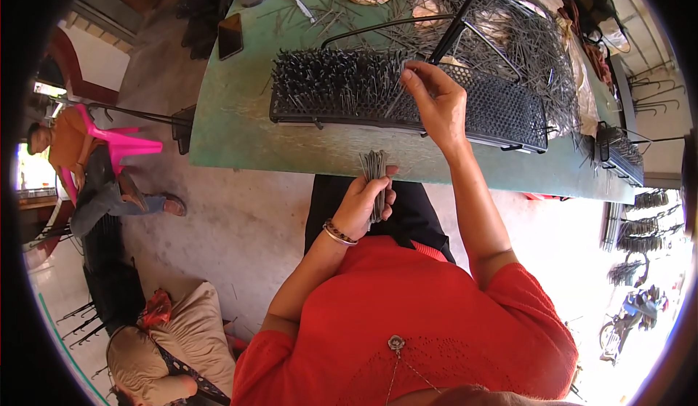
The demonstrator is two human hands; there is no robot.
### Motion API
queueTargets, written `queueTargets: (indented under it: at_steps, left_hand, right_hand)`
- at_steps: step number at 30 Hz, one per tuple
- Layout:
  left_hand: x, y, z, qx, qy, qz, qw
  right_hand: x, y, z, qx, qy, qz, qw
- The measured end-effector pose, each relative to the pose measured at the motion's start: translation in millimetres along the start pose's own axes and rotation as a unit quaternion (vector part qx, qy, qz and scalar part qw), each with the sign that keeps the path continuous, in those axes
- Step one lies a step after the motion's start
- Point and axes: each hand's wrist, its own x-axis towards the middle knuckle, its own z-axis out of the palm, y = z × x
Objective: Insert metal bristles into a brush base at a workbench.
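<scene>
My left hand (356, 208) is closed round a bundle of thin grey metal rods (374, 165), held upright just off the table's near edge. Over the long black perforated rack (502, 109), my right hand (440, 106) pinches with thumb and forefinger what looks like one thin metal rod (395, 103), tilted, its lower end close to the holes. Many dark-tipped rods (334, 75) stand packed in the rack's left half. Bare holes show in its right half, beyond my right hand.
The green table (240, 126) carries a large heap of loose rods (502, 39) behind the rack. A black bar frame (454, 31) rises over the rack. A phone (230, 36) lies at the left edge. At left, a person (73, 141) sits on a pink chair (123, 144).
</scene>
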Motion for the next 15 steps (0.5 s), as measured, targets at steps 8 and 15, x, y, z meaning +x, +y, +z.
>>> queueTargets:
  at_steps: [8,15]
  left_hand:
    - [-3,0,1,-0.021,0.005,0.002,1.0]
    - [-4,3,3,0.023,-0.027,0.013,0.999]
  right_hand:
    - [9,5,13,-0.102,0.035,-0.122,0.987]
    - [6,19,18,-0.172,0.004,-0.188,0.967]
